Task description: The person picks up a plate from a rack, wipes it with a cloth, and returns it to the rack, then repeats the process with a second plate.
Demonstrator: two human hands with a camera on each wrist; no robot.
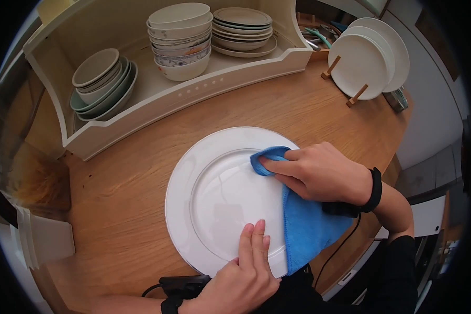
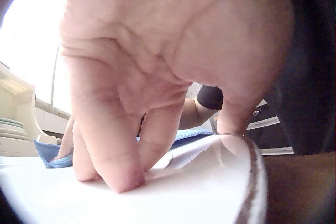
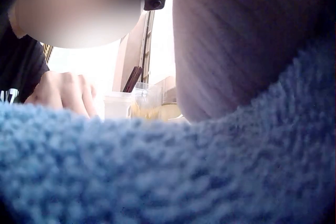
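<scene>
A large white plate (image 1: 209,193) lies face up on the wooden counter in the head view. My right hand (image 1: 322,170) pinches a bunched corner of a blue cloth (image 1: 311,227) against the plate's far right side. The rest of the cloth drapes over the right rim and down toward the counter's front. Straight fingers of my left hand (image 1: 248,272) rest on the plate's near part; the left wrist view shows its fingertips (image 2: 128,182) touching the white surface, with the thumb down by the rim. Blue cloth pile fills the lower right wrist view and hides the right fingertips.
Behind the plate, a cream rack (image 1: 193,91) holds stacked bowls (image 1: 180,65), plates (image 1: 242,31) and green-edged dishes (image 1: 104,86). White plates (image 1: 358,68) stand upright in a wooden holder at the back right. A white container (image 1: 49,238) stands at the left.
</scene>
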